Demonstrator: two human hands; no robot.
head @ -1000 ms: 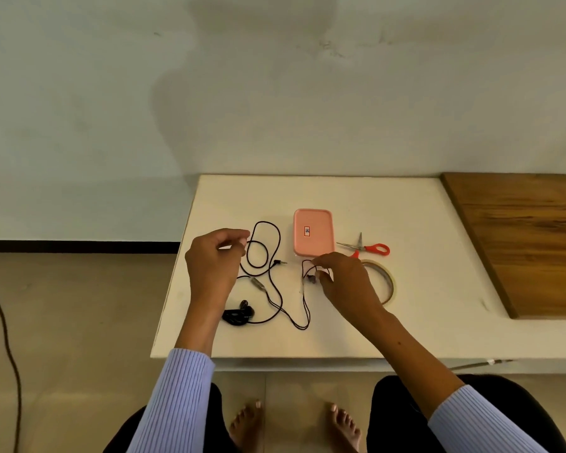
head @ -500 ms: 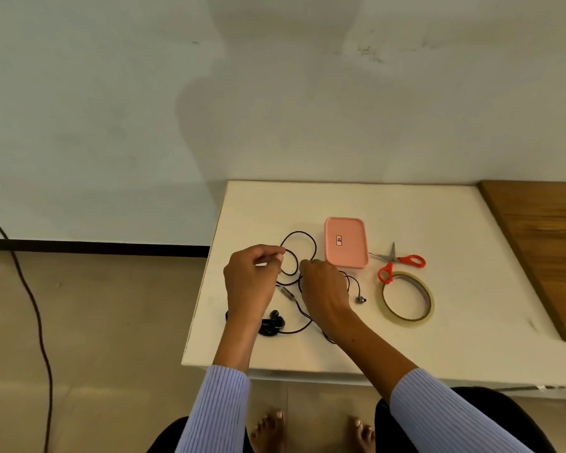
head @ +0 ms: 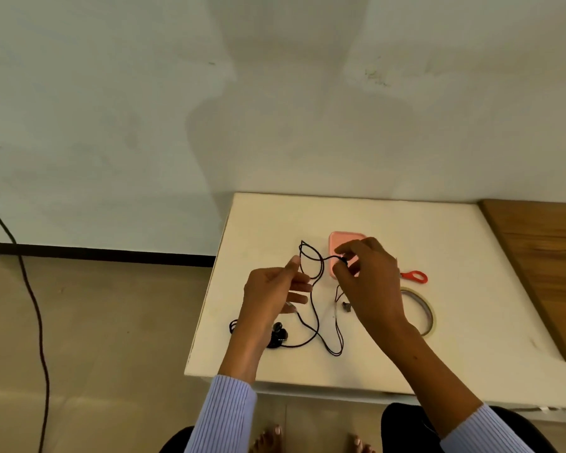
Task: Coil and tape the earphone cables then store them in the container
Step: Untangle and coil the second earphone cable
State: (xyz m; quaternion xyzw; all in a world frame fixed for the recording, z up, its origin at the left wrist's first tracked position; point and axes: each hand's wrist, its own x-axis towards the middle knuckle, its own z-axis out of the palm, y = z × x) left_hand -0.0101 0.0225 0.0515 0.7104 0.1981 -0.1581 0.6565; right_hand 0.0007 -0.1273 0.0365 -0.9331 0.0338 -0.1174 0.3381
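A black earphone cable (head: 315, 322) trails over the white table (head: 406, 223), with a raised loop (head: 311, 259) held up between my hands. My left hand (head: 272, 295) pinches the loop's left side between thumb and fingers. My right hand (head: 370, 282) pinches the cable near its end, over the pink container (head: 335, 243). An earbud (head: 346, 307) lies under my right hand. A second, bundled black earphone (head: 278, 335) lies by my left wrist. A roll of tape (head: 427, 310) sits right of my right hand.
Red-handled scissors (head: 415, 276) lie behind the tape, partly hidden by my right hand. A wooden board (head: 543, 266) covers the table's right side. A dark cord (head: 33, 308) runs across the floor at left. My bare feet show below the table edge.
My right hand has moved up and right with the cable end, drawing a loop out from my left hand. The camera has shifted, so the table sits further right.
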